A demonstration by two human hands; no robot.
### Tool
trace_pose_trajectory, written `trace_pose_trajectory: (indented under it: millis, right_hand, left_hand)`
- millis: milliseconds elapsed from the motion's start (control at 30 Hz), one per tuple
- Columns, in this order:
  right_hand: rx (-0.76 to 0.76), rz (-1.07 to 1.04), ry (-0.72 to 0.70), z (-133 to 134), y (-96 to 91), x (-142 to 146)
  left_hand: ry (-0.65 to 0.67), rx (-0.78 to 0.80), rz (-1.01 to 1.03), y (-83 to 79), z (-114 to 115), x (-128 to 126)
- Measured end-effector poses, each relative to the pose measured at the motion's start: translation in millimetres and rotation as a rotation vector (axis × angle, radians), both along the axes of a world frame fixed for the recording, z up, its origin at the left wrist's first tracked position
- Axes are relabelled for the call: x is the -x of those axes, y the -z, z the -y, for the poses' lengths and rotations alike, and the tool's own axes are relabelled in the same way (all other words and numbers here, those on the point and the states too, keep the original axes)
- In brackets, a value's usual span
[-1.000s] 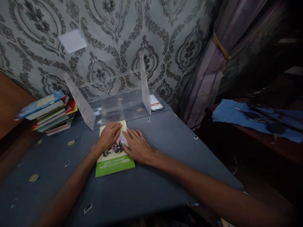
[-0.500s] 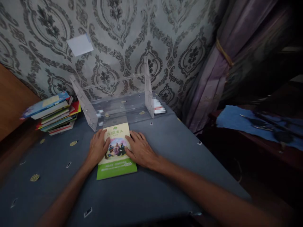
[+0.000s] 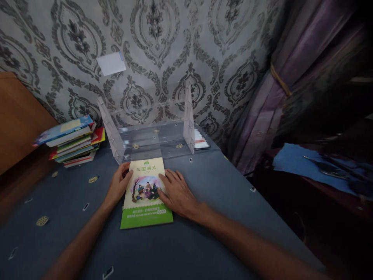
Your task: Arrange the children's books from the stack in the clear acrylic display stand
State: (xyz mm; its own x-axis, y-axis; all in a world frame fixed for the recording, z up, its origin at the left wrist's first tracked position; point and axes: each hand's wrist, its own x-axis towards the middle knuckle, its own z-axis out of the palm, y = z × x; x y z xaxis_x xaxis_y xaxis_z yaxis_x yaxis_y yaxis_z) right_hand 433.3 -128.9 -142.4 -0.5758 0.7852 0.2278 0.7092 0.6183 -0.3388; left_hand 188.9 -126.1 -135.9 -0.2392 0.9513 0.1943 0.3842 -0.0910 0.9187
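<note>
A thin book point(image 3: 145, 190) with a cream and green cover and a cartoon picture lies flat on the dark blue tablecloth point(image 3: 204, 217). My left hand point(image 3: 119, 184) curls round its left edge, fingers bent against it. Along the book's right edge rests my right hand point(image 3: 177, 192), fingers stretched out flat and touching the cover. Just beyond the book stands a clear acrylic rack point(image 3: 151, 132) with upright side panels and nothing in it.
A stack of several colourful books point(image 3: 72, 142) sits at the back left beside a wooden panel point(image 3: 17, 116). Patterned wallpaper with a white note point(image 3: 111, 63) is behind. A purple curtain point(image 3: 276, 89) hangs at right, over a blue cloth point(image 3: 309, 165) with tools.
Both hands slid off the top of the cover to the book's side edges, uncovering the title and picture. The camera view tilted down slightly.
</note>
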Motion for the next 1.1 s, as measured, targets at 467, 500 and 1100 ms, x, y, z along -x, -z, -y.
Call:
trace_pose_trajectory:
  millis: [467,500,1100]
  right_hand:
    - [0.026,-0.074,-0.013,0.0,-2.3,-1.8]
    - [0.028,-0.089,-0.017,-0.2,-2.3,-2.3]
    - [0.592,-1.211,0.220,-29.6,-16.4,21.7]
  left_hand:
    - [-0.243,0.319,0.763,-13.7,1.7,-18.6]
    - [-0.247,0.322,0.778,-16.7,2.8,-20.7]
    - [-0.153,-0.093,0.661,-58.2,4.8,-63.7]
